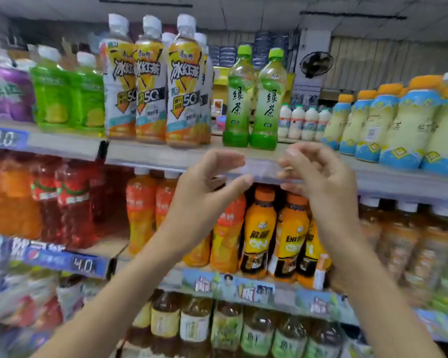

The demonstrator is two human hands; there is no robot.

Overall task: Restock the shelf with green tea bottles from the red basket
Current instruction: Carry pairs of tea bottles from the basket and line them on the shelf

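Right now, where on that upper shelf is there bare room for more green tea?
Bare shelf board shows between the iced tea bottles and the two green tea bottles, running back behind them. Elsewhere the row is packed. Both hands, left hand and right hand, are empty.

Two clear plastic green tea bottles (254, 99) near the top shelf's front edge have lime-green caps and green-and-white labels. Beside them, tall iced-tea bottles (150, 81) show white caps and orange-yellow-white labels. Lower-shelf energy-drink bottles (274, 233) are orange and black.
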